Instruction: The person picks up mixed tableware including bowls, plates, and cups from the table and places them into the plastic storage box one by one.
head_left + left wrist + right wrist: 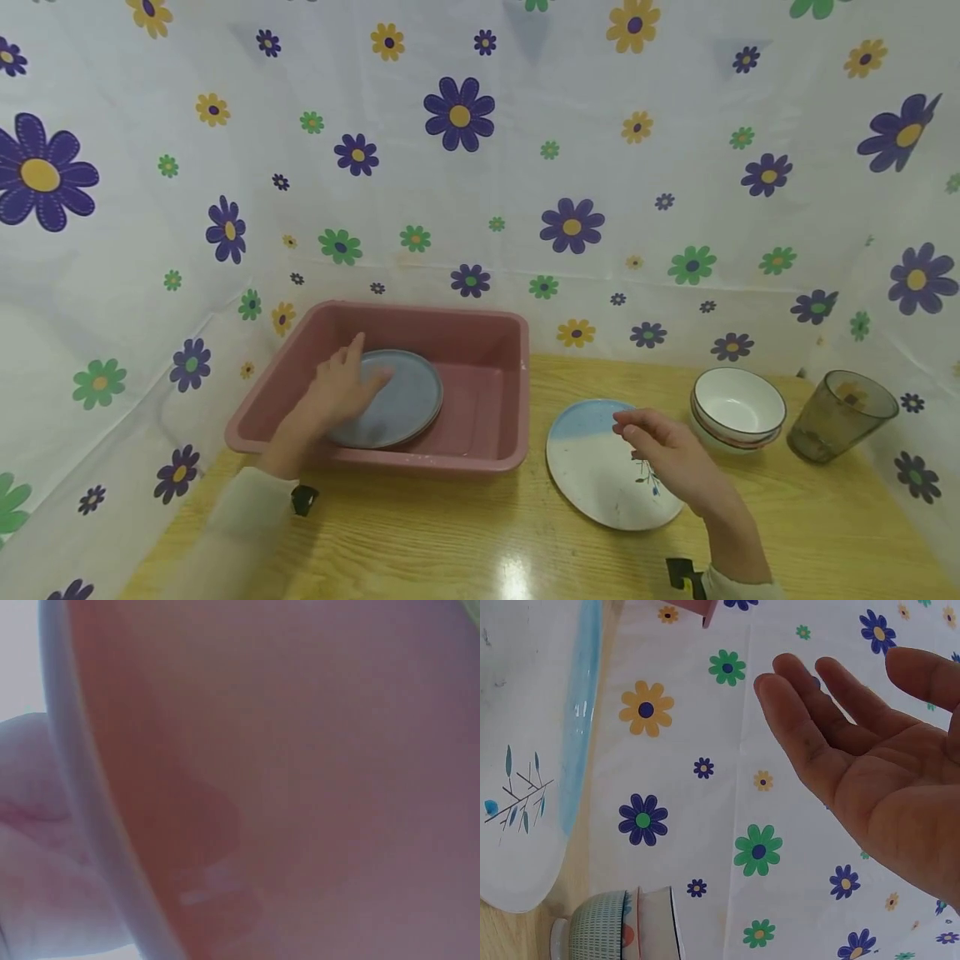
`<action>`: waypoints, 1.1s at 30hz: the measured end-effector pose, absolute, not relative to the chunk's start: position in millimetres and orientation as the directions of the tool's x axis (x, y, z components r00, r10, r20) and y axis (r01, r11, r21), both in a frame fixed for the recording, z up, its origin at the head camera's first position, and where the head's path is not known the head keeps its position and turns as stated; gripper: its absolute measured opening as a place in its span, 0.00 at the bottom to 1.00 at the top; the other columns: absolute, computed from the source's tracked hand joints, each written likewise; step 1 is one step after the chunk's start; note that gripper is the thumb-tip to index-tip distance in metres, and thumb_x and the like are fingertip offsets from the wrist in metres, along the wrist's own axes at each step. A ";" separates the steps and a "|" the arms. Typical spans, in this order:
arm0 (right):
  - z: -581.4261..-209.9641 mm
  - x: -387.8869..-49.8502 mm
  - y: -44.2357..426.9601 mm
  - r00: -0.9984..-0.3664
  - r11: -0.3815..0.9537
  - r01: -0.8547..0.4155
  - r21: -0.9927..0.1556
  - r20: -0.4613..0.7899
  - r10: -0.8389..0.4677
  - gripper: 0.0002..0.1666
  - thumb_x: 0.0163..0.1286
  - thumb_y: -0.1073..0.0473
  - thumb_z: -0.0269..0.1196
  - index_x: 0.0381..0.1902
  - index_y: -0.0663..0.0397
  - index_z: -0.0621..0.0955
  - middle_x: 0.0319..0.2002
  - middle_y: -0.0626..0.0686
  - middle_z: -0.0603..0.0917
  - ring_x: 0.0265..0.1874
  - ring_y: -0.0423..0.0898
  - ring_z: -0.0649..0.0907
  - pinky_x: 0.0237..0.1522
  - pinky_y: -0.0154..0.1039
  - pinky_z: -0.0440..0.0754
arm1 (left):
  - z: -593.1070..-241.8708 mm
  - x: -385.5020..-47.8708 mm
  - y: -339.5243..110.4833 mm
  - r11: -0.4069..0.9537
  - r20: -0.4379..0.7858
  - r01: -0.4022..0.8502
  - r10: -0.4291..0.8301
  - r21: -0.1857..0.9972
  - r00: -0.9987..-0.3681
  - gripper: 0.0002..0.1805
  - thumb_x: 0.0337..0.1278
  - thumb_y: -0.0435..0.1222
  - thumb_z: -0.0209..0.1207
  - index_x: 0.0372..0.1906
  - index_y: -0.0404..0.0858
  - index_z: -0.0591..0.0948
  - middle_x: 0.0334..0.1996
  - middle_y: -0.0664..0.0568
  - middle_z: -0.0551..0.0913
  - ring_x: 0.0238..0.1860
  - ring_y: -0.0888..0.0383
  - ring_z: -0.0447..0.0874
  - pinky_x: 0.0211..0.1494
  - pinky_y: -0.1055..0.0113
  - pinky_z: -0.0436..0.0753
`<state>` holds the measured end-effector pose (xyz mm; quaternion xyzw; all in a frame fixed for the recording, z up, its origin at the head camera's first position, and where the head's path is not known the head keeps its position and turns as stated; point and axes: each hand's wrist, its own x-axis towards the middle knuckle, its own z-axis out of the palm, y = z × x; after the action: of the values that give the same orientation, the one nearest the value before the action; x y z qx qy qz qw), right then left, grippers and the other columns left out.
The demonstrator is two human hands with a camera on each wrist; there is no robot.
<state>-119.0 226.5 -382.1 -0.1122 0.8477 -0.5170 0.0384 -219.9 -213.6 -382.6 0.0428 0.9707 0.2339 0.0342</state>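
In the head view, my left hand (336, 388) is over the left part of a pink plastic basin (474, 461), fingers spread and holding nothing. Under it a blue-grey plate (405, 404) lies in the basin, with what looks like another rim beneath. The left wrist view is filled by the basin's wall (300, 765), with part of the hand beyond the rim. My right hand (675, 460) hovers above a white plate (592, 471) with a blue edge and a painted sprig. In the right wrist view its fingers (799, 720) are loosely bent around nothing.
Right of the white plate stand stacked bowls (738, 404), the top one white with a dark rim. A tinted glass cup (836, 421) is beside them, near the right-hand curtain. Flowered white curtain (510, 183) encloses the wooden table (420, 525) at the back and sides.
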 end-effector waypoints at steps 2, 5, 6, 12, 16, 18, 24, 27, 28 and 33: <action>-381.8 -118.1 226.4 -0.970 0.475 -0.174 -0.862 0.066 -0.236 0.23 0.81 0.58 0.49 0.66 0.66 0.72 0.61 0.65 0.77 0.59 0.59 0.78 0.54 0.46 0.81 | -383.3 -214.2 -205.4 0.895 0.005 0.116 0.126 0.431 -0.992 0.48 0.72 0.56 0.47 0.78 0.31 0.40 0.74 0.24 0.46 0.72 0.23 0.43 0.69 0.27 0.51; -380.6 -117.5 225.7 -0.967 0.503 -0.189 -0.843 0.070 -0.246 0.25 0.81 0.56 0.49 0.69 0.64 0.70 0.66 0.65 0.73 0.64 0.63 0.74 0.59 0.56 0.77 | -386.2 -205.9 -193.6 0.907 0.087 0.183 0.162 0.379 -0.983 0.48 0.71 0.58 0.47 0.79 0.34 0.41 0.75 0.25 0.45 0.74 0.25 0.42 0.69 0.27 0.50; -380.1 -117.3 225.3 -0.966 0.511 -0.190 -0.838 0.067 -0.250 0.26 0.81 0.55 0.50 0.69 0.64 0.69 0.67 0.65 0.72 0.65 0.64 0.72 0.61 0.58 0.75 | -386.7 -203.1 -189.7 0.908 0.114 0.203 0.172 0.367 -0.978 0.48 0.71 0.58 0.48 0.79 0.35 0.42 0.75 0.26 0.45 0.74 0.26 0.41 0.70 0.27 0.49; -377.8 -116.1 223.8 -0.964 0.547 -0.172 -0.819 0.026 -0.264 0.31 0.80 0.51 0.51 0.73 0.61 0.65 0.73 0.67 0.62 0.69 0.68 0.66 0.61 0.62 0.73 | -388.8 -189.4 -168.6 0.915 0.229 0.299 0.241 0.272 -0.943 0.47 0.69 0.60 0.48 0.80 0.39 0.46 0.76 0.29 0.46 0.75 0.29 0.41 0.71 0.28 0.48; -379.3 -115.8 223.4 -0.960 0.576 -0.198 -0.793 0.039 -0.277 0.33 0.79 0.50 0.53 0.74 0.61 0.63 0.74 0.67 0.60 0.71 0.68 0.61 0.64 0.68 0.67 | -389.2 -178.8 -156.0 0.902 0.273 0.373 0.311 0.215 -0.910 0.46 0.68 0.61 0.49 0.80 0.40 0.49 0.77 0.31 0.48 0.75 0.30 0.44 0.70 0.28 0.52; -380.5 -115.6 222.9 -0.960 0.607 -0.210 -0.767 0.043 -0.277 0.35 0.78 0.49 0.53 0.74 0.62 0.62 0.73 0.68 0.59 0.72 0.70 0.58 0.64 0.70 0.64 | -389.5 -173.0 -150.2 0.895 0.284 0.403 0.343 0.191 -0.896 0.46 0.68 0.61 0.48 0.80 0.41 0.49 0.77 0.33 0.48 0.76 0.31 0.45 0.70 0.28 0.52; -382.6 -116.2 221.1 -0.965 0.682 -0.201 -0.703 0.021 -0.263 0.38 0.77 0.46 0.54 0.76 0.60 0.60 0.74 0.73 0.53 0.71 0.75 0.54 0.63 0.74 0.60 | -391.4 -161.3 -135.7 0.882 0.291 0.433 0.372 0.186 -0.882 0.47 0.65 0.64 0.49 0.80 0.45 0.52 0.78 0.35 0.48 0.77 0.33 0.42 0.70 0.27 0.47; -383.6 -116.9 219.9 -0.966 0.697 -0.187 -0.692 0.002 -0.257 0.40 0.77 0.44 0.54 0.77 0.60 0.59 0.74 0.74 0.51 0.72 0.75 0.52 0.63 0.75 0.58 | -394.2 -157.5 -132.8 0.876 0.285 0.443 0.382 0.191 -0.879 0.47 0.65 0.66 0.47 0.80 0.46 0.51 0.78 0.36 0.47 0.77 0.33 0.41 0.71 0.28 0.47; -383.9 -117.1 219.6 -0.967 0.700 -0.182 -0.691 -0.004 -0.256 0.41 0.77 0.44 0.54 0.77 0.59 0.58 0.74 0.74 0.50 0.72 0.75 0.52 0.63 0.76 0.58 | -395.1 -156.6 -131.9 0.873 0.289 0.450 0.389 0.188 -0.875 0.47 0.65 0.66 0.47 0.80 0.46 0.51 0.78 0.37 0.47 0.77 0.33 0.42 0.71 0.29 0.48; -382.9 -116.9 217.9 -0.969 0.722 -0.162 -0.673 -0.030 -0.245 0.43 0.76 0.42 0.54 0.78 0.59 0.56 0.75 0.74 0.47 0.73 0.75 0.48 0.64 0.77 0.55 | -396.6 -151.6 -127.4 0.850 0.315 0.496 0.429 0.178 -0.847 0.46 0.66 0.64 0.48 0.80 0.47 0.50 0.79 0.38 0.46 0.77 0.35 0.43 0.72 0.31 0.50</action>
<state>-116.9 217.9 -382.9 -0.1101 0.9261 -0.3562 0.0583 -151.6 -127.4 -396.6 0.2429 0.9525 0.1271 -0.1328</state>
